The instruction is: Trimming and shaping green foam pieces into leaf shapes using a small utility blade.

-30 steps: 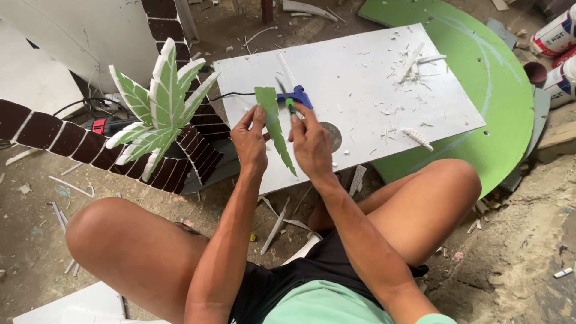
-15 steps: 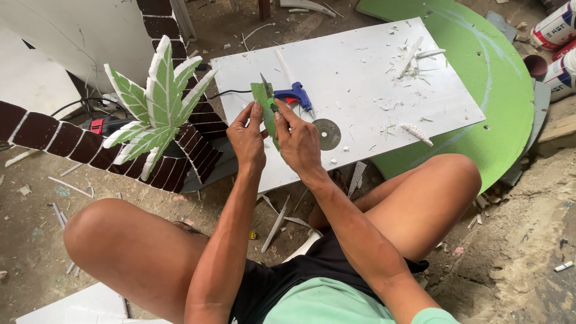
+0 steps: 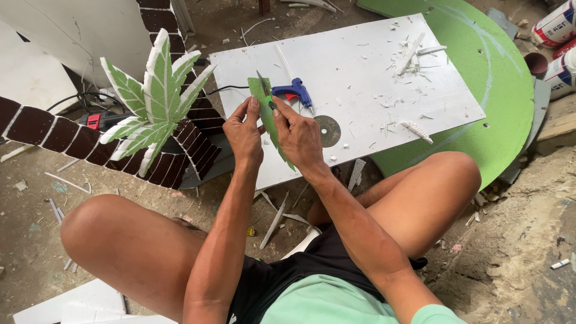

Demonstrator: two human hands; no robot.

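I am sitting on the dusty ground with my knees spread, holding a long, narrow green foam leaf strip (image 3: 273,123) up between both hands over the near edge of a flat white rectangular board (image 3: 372,72). My left hand (image 3: 245,133) is closing around the strip's left side, thumb and fingers pinching it. My right hand (image 3: 298,133) is gripping a thin utility knife (image 3: 264,87) together with the strip, its grey blade pointing up and away from me past the leaf's top end.

Just beyond my fingers, a blue hot-glue gun (image 3: 294,92) is lying on the board, its black cord trailing off to the left. A small round grey disc (image 3: 327,130) is resting on the board just right of my right hand, and white foam shavings are lying scattered over the board's far right part. The board is sitting partly on a big round green foam panel (image 3: 510,90). To my left, a palm tree model with green-and-white foam fronds (image 3: 157,99) and a brown segmented trunk is standing beside my knee.
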